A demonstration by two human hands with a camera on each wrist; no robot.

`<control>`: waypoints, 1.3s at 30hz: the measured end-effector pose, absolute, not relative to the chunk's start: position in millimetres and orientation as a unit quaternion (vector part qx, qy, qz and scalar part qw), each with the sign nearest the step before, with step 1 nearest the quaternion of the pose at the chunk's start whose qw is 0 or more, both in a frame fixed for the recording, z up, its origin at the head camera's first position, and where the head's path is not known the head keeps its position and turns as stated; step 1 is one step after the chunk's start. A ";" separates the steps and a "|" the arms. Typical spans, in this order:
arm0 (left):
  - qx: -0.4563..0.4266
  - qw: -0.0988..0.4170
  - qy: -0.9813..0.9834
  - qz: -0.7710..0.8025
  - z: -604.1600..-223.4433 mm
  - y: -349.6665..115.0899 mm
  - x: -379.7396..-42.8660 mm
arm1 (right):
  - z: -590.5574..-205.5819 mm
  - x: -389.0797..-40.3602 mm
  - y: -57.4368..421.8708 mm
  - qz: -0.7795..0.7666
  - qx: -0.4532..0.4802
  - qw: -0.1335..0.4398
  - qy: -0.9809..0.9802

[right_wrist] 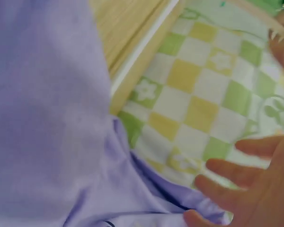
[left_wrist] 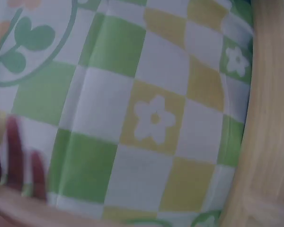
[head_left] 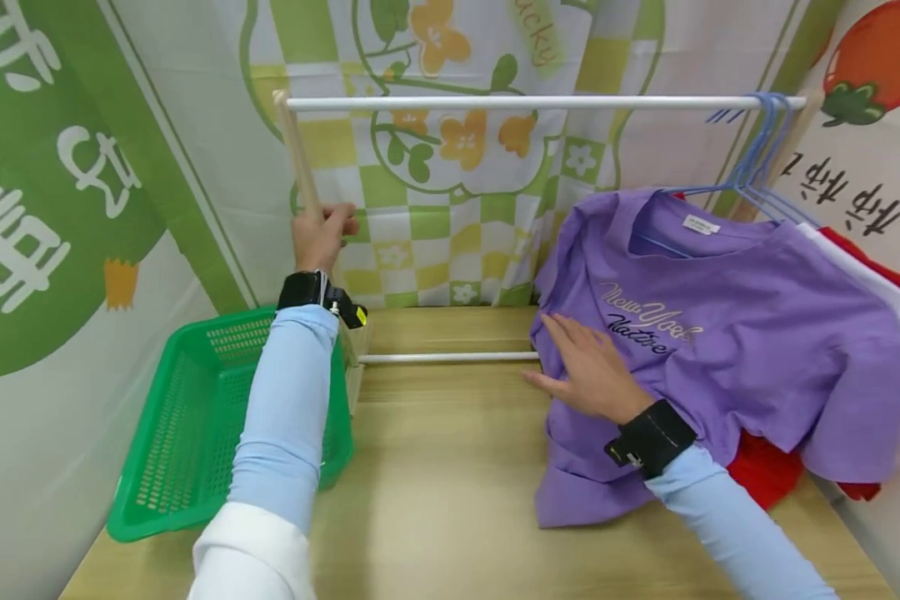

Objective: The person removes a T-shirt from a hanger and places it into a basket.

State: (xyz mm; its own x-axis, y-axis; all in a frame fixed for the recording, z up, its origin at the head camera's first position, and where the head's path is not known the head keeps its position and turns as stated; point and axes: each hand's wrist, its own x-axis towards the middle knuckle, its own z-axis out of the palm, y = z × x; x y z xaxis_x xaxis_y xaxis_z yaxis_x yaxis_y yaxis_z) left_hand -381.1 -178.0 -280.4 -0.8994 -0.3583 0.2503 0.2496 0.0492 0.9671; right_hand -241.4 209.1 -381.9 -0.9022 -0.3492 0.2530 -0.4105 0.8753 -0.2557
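Observation:
My left hand [head_left: 321, 237] grips the wooden upright post [head_left: 300, 162] at the left end of a clothes rack. In the left wrist view its blurred fingers [left_wrist: 21, 158] show past the wood. My right hand [head_left: 591, 367], fingers straight and spread, lies at the left side of a purple T-shirt [head_left: 720, 333] with "New York Native" on its chest; whether it touches the cloth I cannot tell. The shirt hangs on a blue hanger [head_left: 746, 179] at the right end of the white rail [head_left: 540, 103]. White cloth [head_left: 866, 275] and red cloth [head_left: 772, 471] show behind it.
A green plastic basket [head_left: 187, 417] stands at the left, partly behind my left arm. A lower white bar [head_left: 450, 357] crosses near the back of the wooden table [head_left: 450, 492]. Behind the rack hangs a patterned curtain [head_left: 450, 242].

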 end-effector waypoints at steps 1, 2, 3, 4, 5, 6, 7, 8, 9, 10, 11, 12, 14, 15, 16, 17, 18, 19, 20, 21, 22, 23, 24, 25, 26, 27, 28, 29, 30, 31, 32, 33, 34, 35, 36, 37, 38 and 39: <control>0.050 0.236 -0.679 -0.694 -284.7 -183.8 -382.8 | -378.7 -237.3 207.7 0.165 0.197 0.114 -0.960; 0.062 0.255 -0.673 -0.692 -288.9 -189.8 -384.3 | -373.0 -234.1 208.2 0.174 0.195 0.135 -0.956; 0.073 0.268 -0.669 -0.689 -293.0 -195.2 -385.1 | -365.3 -231.9 211.2 0.185 0.190 0.165 -0.950; 0.084 0.277 -0.668 -0.686 -296.8 -199.8 -385.5 | -356.1 -231.1 216.9 0.192 0.180 0.203 -0.943; 0.098 0.282 -0.675 -0.675 -300.2 -203.5 -385.3 | -345.1 -231.5 224.6 0.197 0.163 0.246 -0.935; 0.109 0.283 -0.681 -0.667 -303.2 -206.4 -384.3 | -333.4 -233.5 234.4 0.201 0.140 0.292 -0.925; 0.117 0.279 -0.686 -0.661 -306.4 -208.2 -383.2 | -322.2 -237.3 246.0 0.204 0.113 0.339 -0.911; 0.122 0.275 -0.689 -0.659 -309.7 -209.2 -382.3 | -311.4 -241.7 258.6 0.205 0.080 0.382 -0.898; 0.125 0.268 -0.692 -0.659 -312.9 -209.2 -381.1 | -301.6 -246.4 271.5 0.207 0.041 0.415 -0.885; 0.128 0.267 -0.694 -0.657 -316.0 -208.7 -380.5 | -293.5 -251.9 284.2 0.206 0.002 0.438 -0.875; 0.128 0.267 -0.696 -0.654 -318.5 -207.4 -380.3 | -286.7 -257.3 296.1 0.205 -0.033 0.451 -0.868; 0.127 0.267 -0.698 -0.652 -320.8 -206.0 -380.4 | -282.0 -262.9 307.5 0.200 -0.062 0.457 -0.865; 0.127 0.268 -0.698 -0.652 -323.5 -201.6 -381.4 | -276.0 -271.8 324.6 0.188 -0.101 0.451 -0.867; 0.125 0.267 -0.701 -0.649 -323.8 -199.1 -382.3 | -274.3 -275.4 330.4 0.184 -0.109 0.444 -0.870; 0.122 0.269 -0.700 -0.650 -323.5 -196.5 -383.7 | -273.0 -278.9 334.6 0.184 -0.110 0.442 -0.871; 0.119 0.271 -0.699 -0.651 -322.5 -193.7 -385.4 | -271.2 -281.9 336.6 0.184 -0.109 0.444 -0.870; 0.116 0.272 -0.697 -0.653 -321.0 -191.1 -387.5 | -268.1 -284.6 337.1 0.189 -0.107 0.448 -0.867; 0.111 0.272 -0.696 -0.655 -318.8 -188.1 -389.8 | -263.7 -286.7 335.9 0.196 -0.104 0.456 -0.862; 0.104 0.271 -0.695 -0.657 -316.7 -185.5 -393.0 | -258.6 -288.6 334.0 0.202 -0.101 0.469 -0.854; 0.097 0.273 -0.693 -0.660 -314.6 -182.2 -396.5 | -252.2 -289.7 331.7 0.208 -0.096 0.480 -0.847; 0.089 0.275 -0.689 -0.664 -312.7 -178.2 -399.8 | -244.8 -289.8 329.2 0.209 -0.093 0.492 -0.840; 0.088 0.273 -0.689 -0.666 -314.6 -177.9 -399.3 | -239.8 -289.2 323.5 0.213 -0.087 0.497 -0.837; 0.084 0.270 -0.687 -0.669 -316.4 -177.3 -398.8 | -234.7 -287.7 318.1 0.214 -0.077 0.502 -0.835; 0.081 0.266 -0.687 -0.671 -317.7 -176.4 -398.0 | -230.4 -284.9 312.9 0.215 -0.062 0.505 -0.834; 0.079 0.263 -0.687 -0.673 -318.9 -175.9 -398.0 | -227.0 -281.1 307.7 0.216 -0.047 0.503 -0.835; 0.077 0.261 -0.685 -0.676 -319.3 -175.0 -397.2 | -224.9 -276.8 302.2 0.219 -0.028 0.501 -0.837; 0.076 0.259 -0.684 -0.678 -319.0 -174.8 -396.7 | -224.5 -272.5 296.1 0.220 -0.007 0.501 -0.837; 0.076 0.256 -0.683 -0.680 -318.2 -175.4 -396.6 | -225.5 -268.5 289.5 0.225 0.018 0.502 -0.835; 0.074 0.254 -0.682 -0.682 -317.5 -177.1 -397.4 | -228.4 -265.3 282.7 0.229 0.049 0.503 -0.832; 0.073 0.258 -0.679 -0.683 -316.3 -178.4 -397.6 | -233.1 -262.3 275.4 0.235 0.077 0.504 -0.828; 0.072 0.263 -0.677 -0.683 -315.1 -179.9 -398.1 | -238.9 -260.1 267.8 0.244 0.104 0.504 -0.822; 0.070 0.267 -0.675 -0.684 -313.8 -181.0 -398.1 | -246.3 -258.7 260.2 0.253 0.130 0.506 -0.814; 0.067 0.270 -0.673 -0.685 -313.0 -182.3 -398.6 | -254.8 -257.4 252.8 0.262 0.153 0.506 -0.807; 0.063 0.268 -0.674 -0.686 -312.5 -183.5 -399.0 | -264.3 -256.5 245.9 0.273 0.175 0.504 -0.801; 0.058 0.265 -0.676 -0.685 -312.2 -184.4 -399.3 | -274.7 -255.4 239.3 0.284 0.193 0.499 -0.796; 0.055 0.265 -0.680 -0.682 -310.0 -185.8 -398.5 | -285.3 -255.5 231.8 0.297 0.207 0.495 -0.790; 0.051 0.258 -0.686 -0.678 -309.9 -185.4 -398.9 | -296.8 -255.4 226.8 0.310 0.221 0.487 -0.786; 0.048 0.249 -0.696 -0.672 -309.5 -185.0 -399.0 | -308.3 -255.4 222.4 0.321 0.231 0.478 -0.784</control>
State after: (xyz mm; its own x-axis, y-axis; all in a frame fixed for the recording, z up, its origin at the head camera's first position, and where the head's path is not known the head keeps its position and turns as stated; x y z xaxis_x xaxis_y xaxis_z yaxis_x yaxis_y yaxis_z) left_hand -399.0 -185.0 -309.5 -0.8710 -0.4023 0.2819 0.2676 0.0928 0.9591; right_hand -255.4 222.4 -308.3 -0.4356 -0.0553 0.8984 -0.6697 0.6868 -0.2824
